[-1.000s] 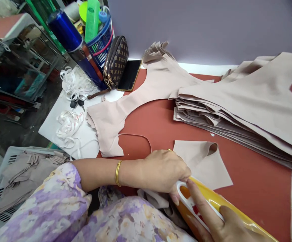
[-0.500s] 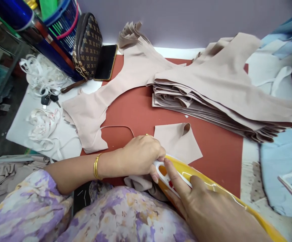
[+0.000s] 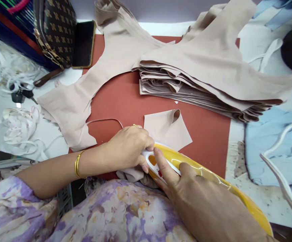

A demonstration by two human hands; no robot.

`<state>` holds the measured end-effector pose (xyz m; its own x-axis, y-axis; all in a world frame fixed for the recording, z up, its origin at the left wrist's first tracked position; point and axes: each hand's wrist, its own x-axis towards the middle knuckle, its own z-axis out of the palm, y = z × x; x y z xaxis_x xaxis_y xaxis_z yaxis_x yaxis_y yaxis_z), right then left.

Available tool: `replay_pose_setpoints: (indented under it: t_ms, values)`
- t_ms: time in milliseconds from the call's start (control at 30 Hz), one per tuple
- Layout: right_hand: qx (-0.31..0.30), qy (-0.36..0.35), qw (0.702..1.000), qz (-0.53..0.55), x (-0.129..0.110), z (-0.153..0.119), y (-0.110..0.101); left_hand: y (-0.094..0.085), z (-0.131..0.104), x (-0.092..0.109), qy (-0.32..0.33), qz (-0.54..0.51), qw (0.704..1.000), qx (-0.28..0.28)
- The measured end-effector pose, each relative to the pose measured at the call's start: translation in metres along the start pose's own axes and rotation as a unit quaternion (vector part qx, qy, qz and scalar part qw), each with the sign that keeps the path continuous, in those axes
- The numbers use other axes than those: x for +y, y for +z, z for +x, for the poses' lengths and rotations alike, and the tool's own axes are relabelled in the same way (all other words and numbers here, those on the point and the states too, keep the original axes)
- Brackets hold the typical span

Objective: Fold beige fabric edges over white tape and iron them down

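My left hand (image 3: pixel 133 148), with curled fingers and a thumb pressed in, pinches the tip of a white piece with an oval opening (image 3: pixel 147 154). That piece lies along a long, glossy yellow plastic object (image 3: pixel 201 164) whose kind I cannot make out. My right hand (image 3: pixel 193 191) is closed round the white piece, its index finger stretched along it; the lower fingers are hidden. Something small and red shows inside the opening. Just beyond my hands lies a small beige fabric piece (image 3: pixel 166 131) with one curled edge. Crumpled beige cloth (image 3: pixel 131 174) sits under my left hand.
A thick stack of cut beige fabric (image 3: pixel 201 77) and a second stack (image 3: pixel 85 84) lie on the reddish-brown board (image 3: pixel 115 97). Leftward are a phone (image 3: pixel 84 43), a patterned pouch (image 3: pixel 57 30), keys (image 3: pixel 20 95) and white tape bundles (image 3: pixel 12 67). Light blue fabric (image 3: pixel 274 148) lies right.
The view has shifted, so the table things appear further left and higher. Both hands keep the same grip on the white piece, with little change relative to each other.
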<state>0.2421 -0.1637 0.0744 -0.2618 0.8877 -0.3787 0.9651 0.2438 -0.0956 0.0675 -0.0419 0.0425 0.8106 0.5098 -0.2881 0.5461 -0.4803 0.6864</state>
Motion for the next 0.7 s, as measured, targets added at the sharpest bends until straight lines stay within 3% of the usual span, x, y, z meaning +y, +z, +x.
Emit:
replay_pose_setpoints:
  t_ms: [100,233,700]
  values:
    - [-0.013,-0.062,0.994,-0.092,-0.0001,0.0011,-0.0010,-0.0017,0.0011,0.0002,-0.001,0.008,1.000,-0.007]
    - [0.056,-0.091,0.980,-0.168,-0.0007,0.0032,-0.0009,-0.0031,0.0016,-0.0005,-0.002,0.002,1.000,-0.008]
    - [0.093,-0.081,0.977,-0.175,-0.0041,0.0089,-0.0037,-0.0051,0.0032,-0.0086,0.015,-0.006,1.000,0.013]
